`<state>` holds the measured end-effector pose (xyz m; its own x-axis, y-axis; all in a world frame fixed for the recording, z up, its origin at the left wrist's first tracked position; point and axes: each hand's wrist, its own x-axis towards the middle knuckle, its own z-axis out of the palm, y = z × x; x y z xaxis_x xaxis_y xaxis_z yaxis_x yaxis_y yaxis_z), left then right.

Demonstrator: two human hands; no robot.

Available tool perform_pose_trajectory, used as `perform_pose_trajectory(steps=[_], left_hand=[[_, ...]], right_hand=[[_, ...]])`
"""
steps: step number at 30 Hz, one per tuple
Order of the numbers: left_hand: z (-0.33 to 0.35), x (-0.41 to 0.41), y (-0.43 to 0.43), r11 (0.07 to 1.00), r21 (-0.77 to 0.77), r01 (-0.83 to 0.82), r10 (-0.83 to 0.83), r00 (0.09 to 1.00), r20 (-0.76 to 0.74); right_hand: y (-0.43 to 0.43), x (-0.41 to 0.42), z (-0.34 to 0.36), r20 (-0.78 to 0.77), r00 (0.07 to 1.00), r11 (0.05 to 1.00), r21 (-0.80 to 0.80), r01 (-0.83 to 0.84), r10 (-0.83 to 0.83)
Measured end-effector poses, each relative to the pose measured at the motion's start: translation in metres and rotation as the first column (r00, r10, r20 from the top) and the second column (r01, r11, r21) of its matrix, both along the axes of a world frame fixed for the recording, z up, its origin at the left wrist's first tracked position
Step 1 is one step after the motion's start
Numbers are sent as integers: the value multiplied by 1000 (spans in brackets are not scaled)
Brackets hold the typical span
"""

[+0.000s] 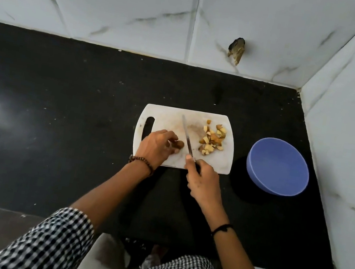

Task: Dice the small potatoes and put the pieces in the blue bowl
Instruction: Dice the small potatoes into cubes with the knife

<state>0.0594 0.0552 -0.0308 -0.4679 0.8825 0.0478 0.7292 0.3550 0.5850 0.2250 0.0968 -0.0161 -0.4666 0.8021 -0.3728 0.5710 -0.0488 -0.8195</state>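
Observation:
A white cutting board (165, 115) lies on the black counter. On its right half sits a heap of diced potato pieces (213, 138). My left hand (155, 146) holds a small brown potato (178, 144) down on the board with curled fingertips. My right hand (201, 180) grips the handle of a knife (186, 137), whose blade points away from me just right of the potato. The blue bowl (278, 166) stands to the right of the board and looks empty.
The black counter (58, 115) runs wide to the left. White marbled wall tiles close it off at the back and on the right, near the bowl. A hole with debris (236, 49) marks the back wall.

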Motion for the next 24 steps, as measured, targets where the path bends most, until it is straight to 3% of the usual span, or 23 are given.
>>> perform_pose_trajectory(steps=[9, 15, 24], left_hand=[[-1, 8, -8, 988, 66, -141, 128, 978, 165], [9, 8, 2, 995, 46, -85, 77, 986, 151], [13, 3, 10, 999, -2, -32, 33, 989, 144]], right_hand=[[-11, 15, -11, 23, 999, 999, -41, 33, -33], [-9, 0, -5, 8, 1000, 999, 35, -6, 6], [-5, -13, 5, 241, 963, 966, 199, -166, 116]])
